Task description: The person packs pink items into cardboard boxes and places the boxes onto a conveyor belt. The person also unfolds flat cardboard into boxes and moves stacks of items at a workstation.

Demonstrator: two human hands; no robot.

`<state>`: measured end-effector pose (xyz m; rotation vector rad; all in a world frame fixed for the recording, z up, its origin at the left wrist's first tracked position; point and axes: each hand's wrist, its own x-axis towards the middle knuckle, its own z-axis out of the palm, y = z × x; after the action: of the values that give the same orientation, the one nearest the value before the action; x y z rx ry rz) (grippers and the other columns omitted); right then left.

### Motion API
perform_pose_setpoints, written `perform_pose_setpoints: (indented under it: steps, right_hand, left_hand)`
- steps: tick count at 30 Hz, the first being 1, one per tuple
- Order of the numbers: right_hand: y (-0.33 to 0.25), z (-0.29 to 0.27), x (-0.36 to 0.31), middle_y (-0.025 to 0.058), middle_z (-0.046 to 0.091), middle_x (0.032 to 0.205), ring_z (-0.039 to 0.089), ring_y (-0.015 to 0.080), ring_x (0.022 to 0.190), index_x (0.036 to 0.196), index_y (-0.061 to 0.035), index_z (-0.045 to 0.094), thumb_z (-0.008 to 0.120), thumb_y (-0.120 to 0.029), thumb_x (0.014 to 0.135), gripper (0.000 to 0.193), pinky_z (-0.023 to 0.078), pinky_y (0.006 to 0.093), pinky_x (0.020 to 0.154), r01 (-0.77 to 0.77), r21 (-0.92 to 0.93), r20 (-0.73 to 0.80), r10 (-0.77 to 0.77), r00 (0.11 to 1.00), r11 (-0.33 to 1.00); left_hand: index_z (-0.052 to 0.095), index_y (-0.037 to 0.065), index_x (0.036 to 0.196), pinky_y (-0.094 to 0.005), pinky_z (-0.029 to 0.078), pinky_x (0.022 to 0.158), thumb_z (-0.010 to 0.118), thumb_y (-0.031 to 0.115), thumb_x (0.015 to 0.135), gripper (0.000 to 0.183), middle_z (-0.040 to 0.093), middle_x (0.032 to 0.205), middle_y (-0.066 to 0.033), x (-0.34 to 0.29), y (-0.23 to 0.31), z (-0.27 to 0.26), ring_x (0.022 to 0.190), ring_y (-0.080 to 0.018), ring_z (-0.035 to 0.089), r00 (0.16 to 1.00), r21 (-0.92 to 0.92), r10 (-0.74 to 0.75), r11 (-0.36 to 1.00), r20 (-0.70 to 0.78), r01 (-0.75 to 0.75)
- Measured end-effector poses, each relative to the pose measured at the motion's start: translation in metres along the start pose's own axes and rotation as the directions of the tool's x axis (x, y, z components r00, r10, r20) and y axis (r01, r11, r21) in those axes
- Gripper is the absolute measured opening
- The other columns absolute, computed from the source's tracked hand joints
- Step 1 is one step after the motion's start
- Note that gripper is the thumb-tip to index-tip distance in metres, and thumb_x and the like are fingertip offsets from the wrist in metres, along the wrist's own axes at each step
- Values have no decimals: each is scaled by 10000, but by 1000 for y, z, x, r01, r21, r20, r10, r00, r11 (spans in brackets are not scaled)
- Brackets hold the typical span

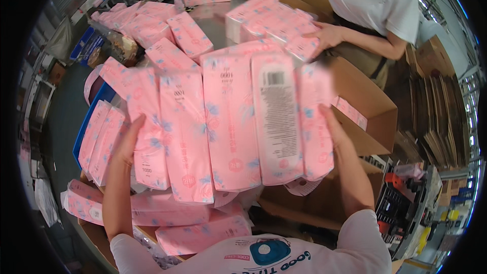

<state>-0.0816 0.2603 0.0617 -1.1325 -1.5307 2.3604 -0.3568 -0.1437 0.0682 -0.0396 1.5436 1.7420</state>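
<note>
Between my two hands hangs a row of several pink tissue packs, wrapped in film with blue and pink flowers. My left hand presses on the left end of the row, and my right hand presses on the right end. The packs stand side by side, squeezed together and raised above the boxes. One pack in the row shows a white label panel with a barcode. My fingers behind the end packs are partly hidden.
Loose packs pile on the metal table ahead. A co-worker's hand touches a stacked group at upper right. Open cardboard box stands at right, flattened cartons beyond. More packs lie below my left arm, beside a blue bin.
</note>
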Motion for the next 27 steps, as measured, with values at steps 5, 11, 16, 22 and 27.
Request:
perform_pose_setpoints:
  steps: [5,11,16,22,27]
  right_hand:
    - [-16,-180,-158,143,590,1133,585,274,1031,1222,27,472,642,-259,759,570,480,428,904,319,70,-109,-310,944,945]
    - [117,-296,-329,113,598,1127,583,275,1032,1220,3,493,712,33,540,714,466,401,918,81,229,-426,25,904,970]
    - [310,-277,-300,63,605,960,559,140,794,1219,-49,498,592,-102,742,489,470,256,659,-441,163,-610,441,658,883]
    - [244,-252,-274,214,285,1421,249,416,1314,1392,-59,284,713,-303,721,833,300,473,1036,-359,-749,-557,-235,796,557]
    - [287,-277,-176,141,89,1519,19,405,1387,1432,-123,234,622,-618,706,960,165,684,1003,-456,-762,-549,-84,832,460]
  left_hand:
    - [443,-43,1252,-343,497,827,566,301,854,541,585,1119,-117,-45,7,111,982,-207,596,918,148,270,935,291,-322]
    - [551,22,1191,-310,420,925,745,193,746,514,584,1152,-45,-64,-132,278,1066,-167,532,642,529,-434,847,632,53]
    - [339,-17,1343,-341,370,993,630,196,835,623,398,1362,-159,-41,-258,279,1213,-254,435,670,823,-640,563,378,73]
    - [339,1,1320,-451,308,1038,651,282,772,690,359,1356,-233,-38,-263,321,1245,-370,384,410,470,-302,160,861,-868]
    - [377,26,1325,-588,179,1043,607,449,787,722,379,1361,-207,19,-369,356,1284,-338,342,367,318,-124,-300,922,-899]
